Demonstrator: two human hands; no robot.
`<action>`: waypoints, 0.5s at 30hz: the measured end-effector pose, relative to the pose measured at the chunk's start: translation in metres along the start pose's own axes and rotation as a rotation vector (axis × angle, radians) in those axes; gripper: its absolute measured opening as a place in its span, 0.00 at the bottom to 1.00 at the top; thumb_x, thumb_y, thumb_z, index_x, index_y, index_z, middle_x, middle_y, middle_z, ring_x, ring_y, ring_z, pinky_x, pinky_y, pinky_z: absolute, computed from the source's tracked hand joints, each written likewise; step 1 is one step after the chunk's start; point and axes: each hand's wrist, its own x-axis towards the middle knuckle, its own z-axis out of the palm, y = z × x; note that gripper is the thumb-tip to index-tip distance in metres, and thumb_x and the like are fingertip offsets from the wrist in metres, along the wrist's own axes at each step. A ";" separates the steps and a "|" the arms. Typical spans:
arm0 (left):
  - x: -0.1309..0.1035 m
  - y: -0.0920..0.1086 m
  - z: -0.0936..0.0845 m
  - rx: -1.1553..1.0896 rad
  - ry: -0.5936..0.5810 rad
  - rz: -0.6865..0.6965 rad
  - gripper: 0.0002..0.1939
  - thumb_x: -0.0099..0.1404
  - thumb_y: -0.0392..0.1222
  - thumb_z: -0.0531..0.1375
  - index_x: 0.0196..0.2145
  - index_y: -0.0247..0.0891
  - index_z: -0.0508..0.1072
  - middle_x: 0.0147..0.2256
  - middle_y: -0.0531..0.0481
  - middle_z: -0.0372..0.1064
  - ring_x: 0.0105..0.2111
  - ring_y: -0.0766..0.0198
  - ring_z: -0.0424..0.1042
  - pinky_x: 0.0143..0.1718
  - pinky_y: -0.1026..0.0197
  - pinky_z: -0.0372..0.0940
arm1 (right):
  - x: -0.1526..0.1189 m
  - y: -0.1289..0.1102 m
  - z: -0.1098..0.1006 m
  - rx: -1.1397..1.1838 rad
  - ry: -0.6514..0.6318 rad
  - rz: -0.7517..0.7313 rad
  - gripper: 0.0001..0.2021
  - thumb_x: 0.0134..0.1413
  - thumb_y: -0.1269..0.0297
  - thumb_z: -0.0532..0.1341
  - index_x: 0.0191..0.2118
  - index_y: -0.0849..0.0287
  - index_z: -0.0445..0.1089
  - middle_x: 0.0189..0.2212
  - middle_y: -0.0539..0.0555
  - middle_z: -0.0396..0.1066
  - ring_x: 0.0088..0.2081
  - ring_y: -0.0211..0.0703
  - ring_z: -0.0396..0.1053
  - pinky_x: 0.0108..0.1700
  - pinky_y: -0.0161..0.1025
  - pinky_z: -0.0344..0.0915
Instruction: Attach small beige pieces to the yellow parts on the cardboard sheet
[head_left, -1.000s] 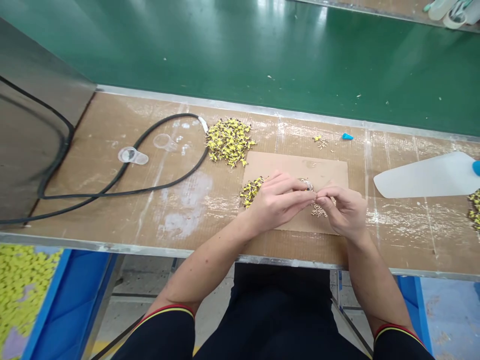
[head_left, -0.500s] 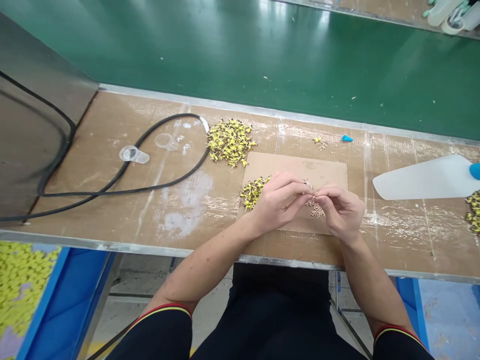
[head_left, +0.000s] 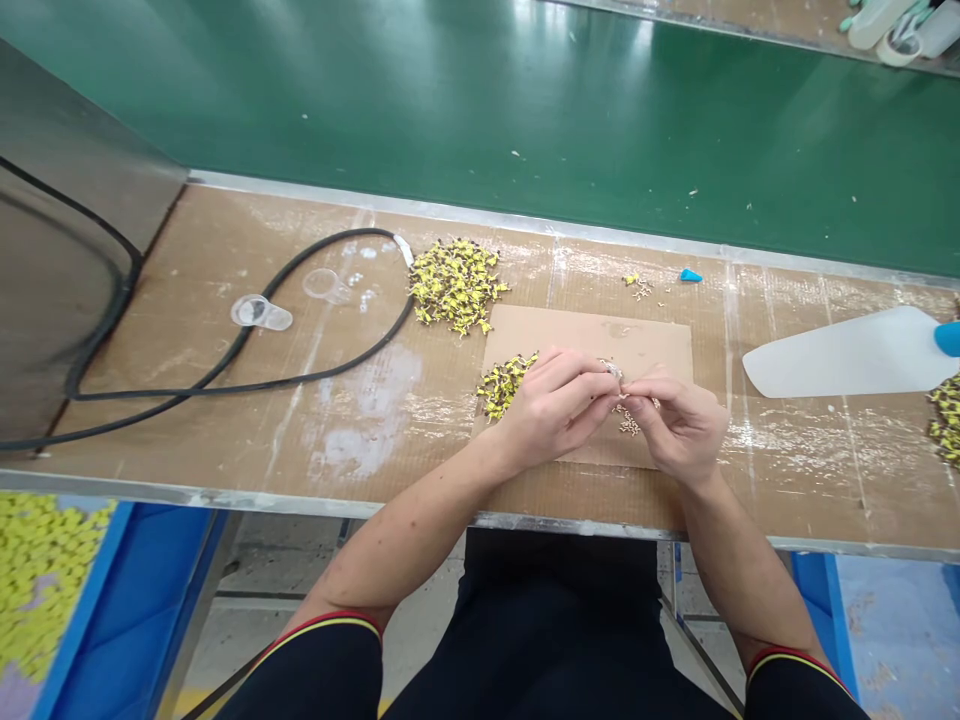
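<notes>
Over a flat piece of cardboard (head_left: 645,345), my left hand (head_left: 562,402) and my right hand (head_left: 679,415) meet at the fingertips. Both are closed in a pinch; whatever sits between the fingers is too small and covered to name. Beneath them lies a scatter of tiny pale pieces (head_left: 628,424), partly hidden by my right hand. Beside my left hand, at the cardboard's left edge, is a small heap of yellow-and-black pieces (head_left: 504,385). Farther back stands a larger heap of similar yellow-and-black pieces (head_left: 456,288).
A black cable (head_left: 300,262) loops across the left of the bench, near a clear plastic scoop-like cup (head_left: 259,312). A white bottle (head_left: 847,355) lies at right; a blue cap (head_left: 691,276) lies behind the cardboard. Below left is a blue bin (head_left: 150,570) beside yellow pieces.
The view has shifted slightly. My hands stay pinched together at the same spot, with only small movements of the fingers.
</notes>
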 end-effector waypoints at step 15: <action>0.002 -0.003 -0.006 -0.135 -0.156 -0.101 0.04 0.74 0.35 0.57 0.41 0.37 0.72 0.36 0.49 0.77 0.36 0.65 0.75 0.39 0.60 0.66 | 0.004 0.000 -0.011 -0.055 -0.071 0.032 0.05 0.62 0.71 0.64 0.36 0.53 0.75 0.25 0.48 0.73 0.26 0.38 0.67 0.30 0.39 0.64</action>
